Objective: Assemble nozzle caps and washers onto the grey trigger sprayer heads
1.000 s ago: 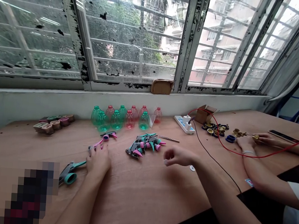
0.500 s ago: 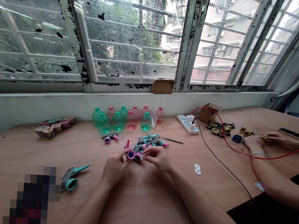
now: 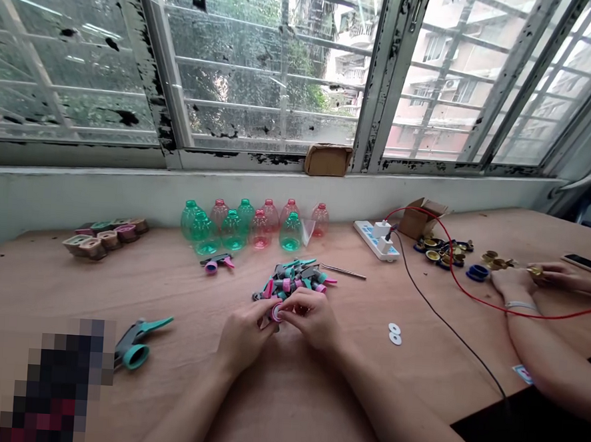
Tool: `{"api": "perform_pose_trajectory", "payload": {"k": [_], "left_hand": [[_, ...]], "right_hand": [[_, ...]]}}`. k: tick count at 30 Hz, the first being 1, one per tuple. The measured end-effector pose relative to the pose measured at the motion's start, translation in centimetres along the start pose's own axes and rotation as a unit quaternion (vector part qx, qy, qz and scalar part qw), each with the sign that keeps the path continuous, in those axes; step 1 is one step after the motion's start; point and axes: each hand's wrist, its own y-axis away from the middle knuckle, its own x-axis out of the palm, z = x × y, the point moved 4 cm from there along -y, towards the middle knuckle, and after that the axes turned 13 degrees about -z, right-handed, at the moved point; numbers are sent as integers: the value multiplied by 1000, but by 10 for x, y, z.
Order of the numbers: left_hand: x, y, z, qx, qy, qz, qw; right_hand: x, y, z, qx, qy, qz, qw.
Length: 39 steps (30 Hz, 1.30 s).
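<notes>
Closed around a trigger spray head with a pink collar (image 3: 273, 315) is my left hand (image 3: 241, 334); the collar's open end faces me. My right hand (image 3: 314, 322) pinches a white washer (image 3: 277, 310) at the mouth of that collar. How deep the washer sits is hidden by the fingers. Just beyond my hands lies a pile of grey, teal and pink spray heads (image 3: 300, 272). One more pink-and-grey spray head (image 3: 212, 267) lies left of the pile, and a teal-and-grey one (image 3: 136, 355) is nearer on the left. Two white washers (image 3: 394, 334) lie to the right.
Green and red clear bottles (image 3: 233, 234) stand along the wall. A metal rod (image 3: 343, 271) lies right of the pile. A power strip (image 3: 374, 239) has a red cable (image 3: 464, 293) and a black cable (image 3: 435, 309). At right, another person's hands (image 3: 514, 284) handle gold-coloured parts.
My left hand has moved right, bringing the spray head up to my right hand. The white washer, earlier apart from the collar, is now at its mouth.
</notes>
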Motion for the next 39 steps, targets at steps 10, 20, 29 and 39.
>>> {"api": "perform_pose_trajectory", "payload": {"k": [10,20,29,39], "left_hand": [[-2,1,-9,84,-97,23,991],[-3,0,-10,90,-148,18,985],[-2,2,-11,46,-128,39,990],[-5,2,-14,21,-60,51,997]], "right_hand": [[1,5,10,-45,122,14,991],[5,6,7,-32,153,24,987],[3,4,3,-104,126,87,983],[0,6,2,-219,136,87,962]]}}
